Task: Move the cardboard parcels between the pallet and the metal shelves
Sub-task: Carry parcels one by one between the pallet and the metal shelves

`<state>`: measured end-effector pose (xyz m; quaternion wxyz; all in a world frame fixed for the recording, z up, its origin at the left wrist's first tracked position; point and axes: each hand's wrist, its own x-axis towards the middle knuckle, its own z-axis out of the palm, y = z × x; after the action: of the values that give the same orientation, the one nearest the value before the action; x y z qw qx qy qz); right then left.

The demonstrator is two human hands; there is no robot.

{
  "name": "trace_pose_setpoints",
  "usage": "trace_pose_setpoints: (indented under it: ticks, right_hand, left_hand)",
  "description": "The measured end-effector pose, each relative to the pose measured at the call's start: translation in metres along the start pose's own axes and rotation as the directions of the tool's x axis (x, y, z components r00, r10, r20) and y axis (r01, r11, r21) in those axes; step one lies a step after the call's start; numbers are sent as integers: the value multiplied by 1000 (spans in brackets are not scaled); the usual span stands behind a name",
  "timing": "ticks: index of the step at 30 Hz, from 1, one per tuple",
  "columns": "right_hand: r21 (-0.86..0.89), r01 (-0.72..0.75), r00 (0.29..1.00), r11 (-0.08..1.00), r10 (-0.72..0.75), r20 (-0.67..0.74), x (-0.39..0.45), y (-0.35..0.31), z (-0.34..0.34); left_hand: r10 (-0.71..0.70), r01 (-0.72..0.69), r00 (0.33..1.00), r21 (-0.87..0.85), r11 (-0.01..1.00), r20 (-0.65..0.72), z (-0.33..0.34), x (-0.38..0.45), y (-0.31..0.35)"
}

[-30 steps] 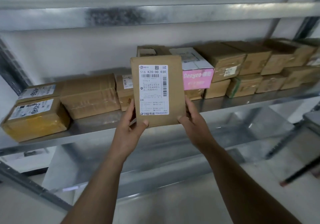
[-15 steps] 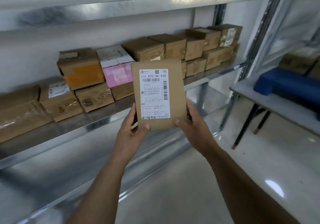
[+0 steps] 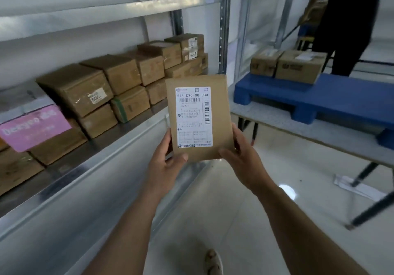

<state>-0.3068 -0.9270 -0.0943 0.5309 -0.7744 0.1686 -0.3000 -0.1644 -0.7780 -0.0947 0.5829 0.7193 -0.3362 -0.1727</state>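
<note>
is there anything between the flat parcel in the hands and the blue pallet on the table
Nothing visible blocks it. The flat parcel, held by the left hand and right hand, has open air to the bare near end of the blue pallet. Two boxes sit on its far end, with a person standing behind.

Brown parcel (image 3: pixel 198 119) — white label (image 3: pixel 194 117); blue pallet (image 3: pixel 332 98).

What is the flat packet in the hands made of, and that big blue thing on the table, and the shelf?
The flat parcel looks like matte brown cardboard or stiff paper, with a glossy white printed label. The blue pallet seems moulded plastic: even colour, rounded chunky feet. The shelf looks like bare galvanised steel, grey and shiny, mirroring the light.
</note>
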Motion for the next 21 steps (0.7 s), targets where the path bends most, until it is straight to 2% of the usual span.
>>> trace_pose_setpoints:
  ticks: [8,12,21]
  right_hand:
    - [-128,-104,980,986,79,-184,39,38,-76]
    - [-180,-186,951,966,131,-279,78,63,-117]
    - [-163,-300,888,940,213,-407,152,114,-197]
  left_hand:
    - [113,-112,974,-21,994,195,84,83,14]
    - [140,-139,958,-22,990,249,129,139,17]
    - [135,-110,926,-91,990,352,221,252,10]
